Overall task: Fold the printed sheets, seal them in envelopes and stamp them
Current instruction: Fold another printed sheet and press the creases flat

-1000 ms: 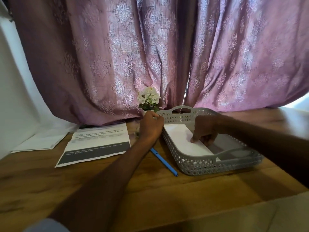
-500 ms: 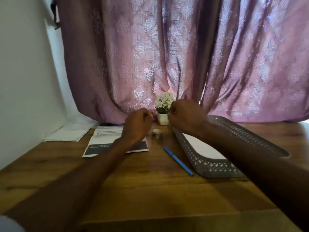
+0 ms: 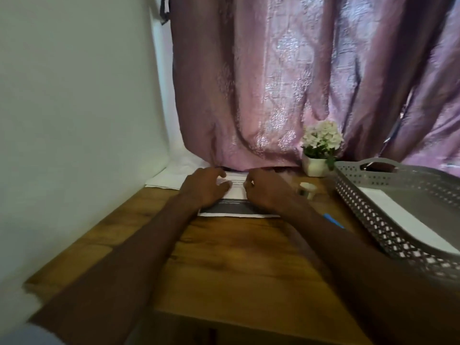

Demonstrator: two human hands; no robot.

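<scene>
Moved off the small pot and the tray since half a second back, and now down on the printed sheet (image 3: 236, 195): left hand (image 3: 205, 186) over its left part, right hand (image 3: 265, 189) over its right part. Lying flat and unfolded on the wooden table (image 3: 239, 257), near the far edge under the curtain (image 3: 286, 83), dark printed band toward the person. Left fingers spread and loosely curved, resting on or just above the paper; right fingers curled, knuckles up. Impossible to tell whether either pinches an edge: fingertips hidden, frame blurred. No lifted corner or crease visible.

Well apart to the right, a grey perforated tray (image 3: 373, 220) with white paper (image 3: 408, 217) lying flat inside, probably envelopes or finished pieces, but too plain to tell which. Between sheet and tray, a small white round item (image 3: 307, 190), possibly the stamp or its cap, and a blue pen (image 3: 333, 221) partly behind the right forearm. More white paper (image 3: 169, 179) at the far left, beside the wall. A little potted flower (image 3: 319, 150) behind.

By the look of it, early in a cycle at best: this sheet not yet folded, so folding, inserting, sealing and stamping all left for it. No sealed or stamped envelope plainly visible anywhere.
</scene>
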